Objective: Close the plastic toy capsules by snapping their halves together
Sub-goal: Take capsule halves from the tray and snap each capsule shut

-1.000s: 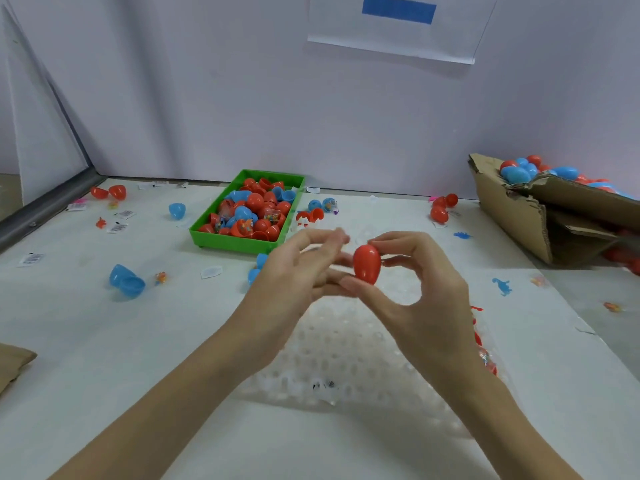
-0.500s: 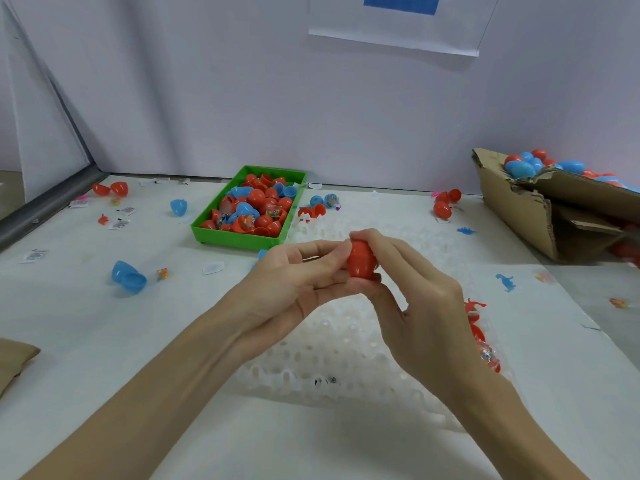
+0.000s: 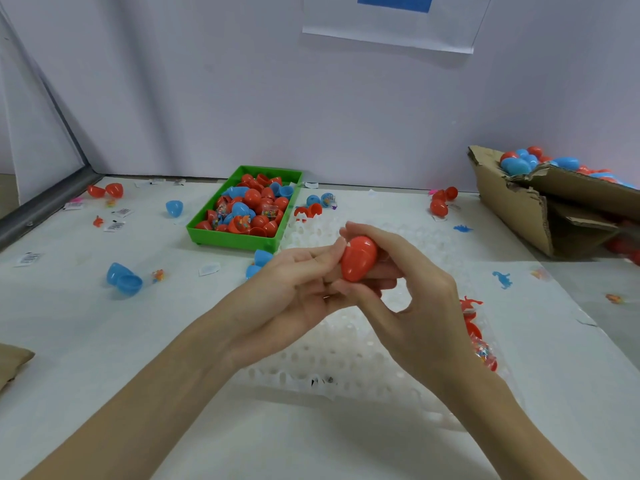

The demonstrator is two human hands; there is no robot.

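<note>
A red egg-shaped capsule (image 3: 358, 258) is held above the table's middle, its halves together and its narrow end pointing down-left. My right hand (image 3: 412, 299) grips it from behind and below with curled fingers and thumb. From the left, my left hand (image 3: 294, 282) pinches the capsule's side with its fingertips. A green tray (image 3: 239, 237) behind the hands holds several open red and blue capsule halves with small toys.
A white perforated plastic sheet (image 3: 346, 355) lies under the hands. A torn cardboard box (image 3: 512, 206) with blue and red capsules stands at the right. Loose blue halves (image 3: 123, 278), red capsules (image 3: 440, 202), small toys and paper labels lie scattered on the table.
Both hands closed in around the red capsule and it tilted from upright to slanted. My left fingers went from spread beside it to pinching it.
</note>
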